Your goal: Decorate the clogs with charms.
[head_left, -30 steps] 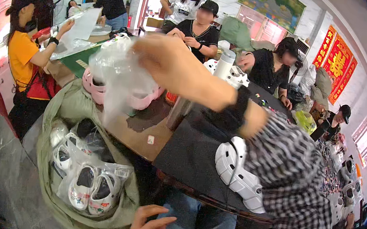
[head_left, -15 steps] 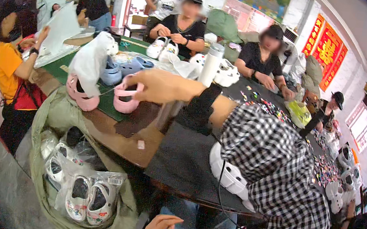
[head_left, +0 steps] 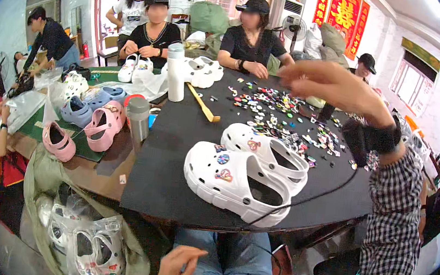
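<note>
My right hand (head_left: 336, 88), with a black band at the wrist and a checkered sleeve, is raised over the far right of the black tabletop (head_left: 166, 169). Its fingers are stretched out, slightly blurred, and hold nothing I can see. Below it lie many small colourful shoe charms (head_left: 289, 110). A pair of white clogs (head_left: 246, 168) stands in front of me, with several charms fixed on the nearer one. A thin black cable crosses by their heels. Low over my lap, my left hand (head_left: 176, 267) has its index finger out and thumb apart, holding nothing.
Pink clogs (head_left: 106, 126) and blue clogs (head_left: 77, 112) stand at left beside a grey tumbler (head_left: 137, 119). Beyond are a white bottle (head_left: 175, 71) and a yellow-handled tool (head_left: 202, 104). A green sack (head_left: 44, 182) holds bagged clogs. Several people sit or stand around the tables.
My right hand has left the pink clog and swung to the right, above the charms. The view has turned right, and the white clogs now show fully. My left hand stays low.
</note>
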{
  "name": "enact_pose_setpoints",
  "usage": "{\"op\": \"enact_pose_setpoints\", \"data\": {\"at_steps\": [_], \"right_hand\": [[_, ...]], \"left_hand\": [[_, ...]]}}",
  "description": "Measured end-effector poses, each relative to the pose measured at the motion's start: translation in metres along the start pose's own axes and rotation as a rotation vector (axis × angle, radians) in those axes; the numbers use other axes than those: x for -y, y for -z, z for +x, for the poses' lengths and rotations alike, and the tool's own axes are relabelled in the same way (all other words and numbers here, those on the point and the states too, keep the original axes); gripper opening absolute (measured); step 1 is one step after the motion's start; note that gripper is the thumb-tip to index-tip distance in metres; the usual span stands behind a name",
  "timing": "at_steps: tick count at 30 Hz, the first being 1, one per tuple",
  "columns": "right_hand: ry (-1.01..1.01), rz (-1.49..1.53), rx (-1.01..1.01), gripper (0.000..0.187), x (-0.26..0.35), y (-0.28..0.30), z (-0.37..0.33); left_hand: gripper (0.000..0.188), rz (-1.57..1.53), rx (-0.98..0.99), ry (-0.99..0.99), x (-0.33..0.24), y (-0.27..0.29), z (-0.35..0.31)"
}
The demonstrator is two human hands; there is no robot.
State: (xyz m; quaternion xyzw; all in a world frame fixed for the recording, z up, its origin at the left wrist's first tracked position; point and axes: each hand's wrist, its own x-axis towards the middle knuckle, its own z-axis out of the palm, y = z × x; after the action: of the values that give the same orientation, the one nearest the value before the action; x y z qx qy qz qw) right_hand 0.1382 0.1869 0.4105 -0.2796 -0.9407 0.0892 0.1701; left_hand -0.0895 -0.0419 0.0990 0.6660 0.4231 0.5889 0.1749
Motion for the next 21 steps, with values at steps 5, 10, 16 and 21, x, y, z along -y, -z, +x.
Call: {"op": "enact_pose_setpoints", "data": {"at_steps": [5, 10, 16, 21], "right_hand": [[-0.155, -0.035, 0.263, 0.039, -0.043, -0.025, -0.096], [0.013, -0.209, 0.229, 0.078, -0.051, -0.088, -0.158], [0.137, -0.214, 0.047, 0.079, -0.065, -0.122, -0.144], [0.188, 0.069, 0.154, 0.070, -0.084, -0.138, -0.119]], "left_hand": [[0.021, 0.056, 0.141, 0.299, -0.012, 0.006, 0.034], [0.019, 0.020, 0.239, 0.125, -0.031, -0.015, 0.083], [0.023, -0.103, 0.581, 0.073, -0.043, -0.043, 0.112], [0.023, -0.209, 0.770, 0.041, -0.033, -0.066, 0.114]]}}
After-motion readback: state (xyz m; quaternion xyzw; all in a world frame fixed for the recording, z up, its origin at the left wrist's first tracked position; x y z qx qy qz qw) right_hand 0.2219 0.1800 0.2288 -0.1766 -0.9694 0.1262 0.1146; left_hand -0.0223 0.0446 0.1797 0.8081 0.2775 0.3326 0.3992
